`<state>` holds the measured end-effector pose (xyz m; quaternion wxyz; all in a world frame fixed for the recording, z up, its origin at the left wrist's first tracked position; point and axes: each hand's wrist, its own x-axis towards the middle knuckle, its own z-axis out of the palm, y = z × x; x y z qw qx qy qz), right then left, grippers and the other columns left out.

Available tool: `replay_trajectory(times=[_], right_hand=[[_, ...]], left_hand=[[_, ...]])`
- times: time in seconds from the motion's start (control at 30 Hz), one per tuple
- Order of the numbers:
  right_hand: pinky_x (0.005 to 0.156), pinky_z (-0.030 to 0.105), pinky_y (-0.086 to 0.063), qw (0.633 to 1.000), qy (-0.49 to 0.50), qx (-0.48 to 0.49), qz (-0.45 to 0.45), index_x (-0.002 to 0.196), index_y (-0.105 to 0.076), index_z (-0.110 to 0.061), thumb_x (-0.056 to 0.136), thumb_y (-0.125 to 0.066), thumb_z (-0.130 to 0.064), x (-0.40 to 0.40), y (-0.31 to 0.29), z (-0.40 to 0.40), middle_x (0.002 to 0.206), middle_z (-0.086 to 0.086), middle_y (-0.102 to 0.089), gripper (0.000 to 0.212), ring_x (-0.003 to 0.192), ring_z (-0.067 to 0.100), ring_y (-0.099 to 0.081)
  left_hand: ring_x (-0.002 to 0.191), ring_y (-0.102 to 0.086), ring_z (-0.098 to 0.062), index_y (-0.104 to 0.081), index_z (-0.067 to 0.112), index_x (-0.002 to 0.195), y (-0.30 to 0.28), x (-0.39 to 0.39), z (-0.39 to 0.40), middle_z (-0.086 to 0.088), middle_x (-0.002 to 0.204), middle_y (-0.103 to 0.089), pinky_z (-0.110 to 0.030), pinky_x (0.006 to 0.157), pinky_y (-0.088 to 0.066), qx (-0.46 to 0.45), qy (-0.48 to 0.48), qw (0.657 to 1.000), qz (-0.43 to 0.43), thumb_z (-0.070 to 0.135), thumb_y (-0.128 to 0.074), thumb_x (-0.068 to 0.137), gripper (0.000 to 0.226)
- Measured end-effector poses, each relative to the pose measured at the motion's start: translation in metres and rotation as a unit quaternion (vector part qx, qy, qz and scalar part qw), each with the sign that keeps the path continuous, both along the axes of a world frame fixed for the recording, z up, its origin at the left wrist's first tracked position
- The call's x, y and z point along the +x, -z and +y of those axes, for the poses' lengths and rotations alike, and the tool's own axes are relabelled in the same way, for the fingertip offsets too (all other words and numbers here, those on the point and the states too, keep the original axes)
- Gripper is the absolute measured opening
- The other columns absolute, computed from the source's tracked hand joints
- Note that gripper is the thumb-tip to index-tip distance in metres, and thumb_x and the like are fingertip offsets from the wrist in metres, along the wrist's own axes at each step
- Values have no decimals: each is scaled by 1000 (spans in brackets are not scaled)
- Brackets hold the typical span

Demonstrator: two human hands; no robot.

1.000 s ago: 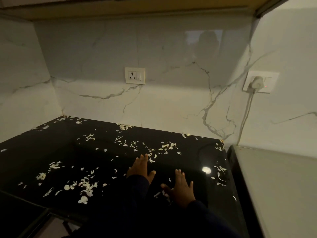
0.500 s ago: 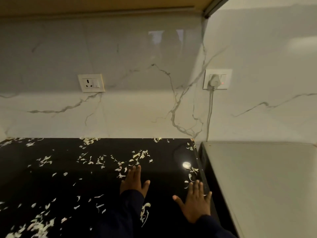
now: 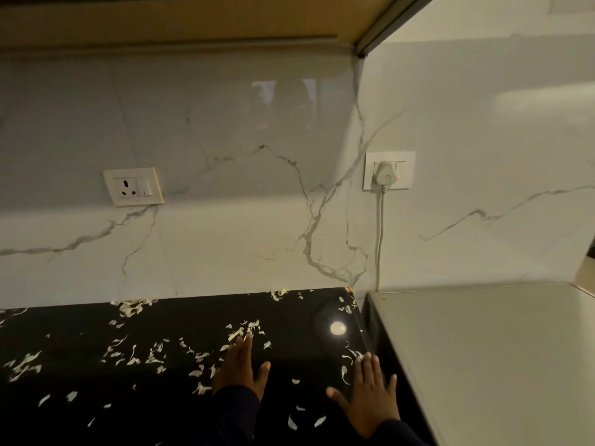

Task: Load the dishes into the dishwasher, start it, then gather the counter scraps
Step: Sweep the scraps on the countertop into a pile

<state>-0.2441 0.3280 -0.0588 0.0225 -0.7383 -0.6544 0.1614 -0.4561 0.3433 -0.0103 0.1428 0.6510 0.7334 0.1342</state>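
Pale vegetable scraps lie scattered over the glossy black counter, thickest along the back wall and to the left. My left hand lies flat on the counter with straight fingers, its fingertips at a small cluster of scraps. My right hand is flat too, fingers spread, near the counter's right edge, with a few scraps just ahead of it. Neither hand holds anything. Dark sleeves cover both wrists.
A white appliance top stands right of the counter, slightly higher. The marble backsplash carries an empty socket and a socket with a plug whose cord drops behind the appliance. A cabinet underside hangs overhead.
The view has swung right. Both hands have slid right and forward across the counter; the right hand now lies near the counter's right edge.
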Motion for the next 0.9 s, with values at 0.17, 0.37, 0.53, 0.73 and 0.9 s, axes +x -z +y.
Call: replay_trajectory(times=[0.17,0.37,0.53,0.73,0.9], right_hand=[[85,39,45,994,-107,17,2,146,-25,-6,54,18,-90,-39,2,30,155,15,-15,131,140,20,13],[114,39,8,986,-131,96,-39,130,-45,-17,83,-6,-77,-50,13,60,158,1,-11,85,145,18,10],[113,50,13,999,3,42,-8,149,-12,-7,38,25,-91,-7,-1,96,151,7,11,145,145,26,7],[110,59,-8,979,-182,81,-50,142,-37,-10,97,-24,-55,-65,-1,130,153,11,-24,65,143,29,-14],[115,45,6,996,-68,33,46,150,5,-16,34,20,-89,-27,-8,162,155,3,20,138,138,16,24]], left_hand=[[144,-9,-17,2,25,146,3,-2,28,0,156,-2,-35,116,-19,-22,13,1000,11,44,-37,94,67],[144,-6,-16,4,26,146,3,-6,68,1,156,0,-36,115,-18,-26,24,999,17,44,-35,95,66],[145,-2,-17,9,25,145,-1,-3,108,0,156,4,-36,118,-17,-33,44,998,16,43,-35,96,68],[145,1,-17,12,26,144,-1,8,147,0,156,7,-39,117,-15,-31,67,997,26,43,-35,95,69],[145,0,-16,10,27,145,-2,15,174,3,156,6,-36,116,-15,-2,76,997,33,42,-34,96,68]])
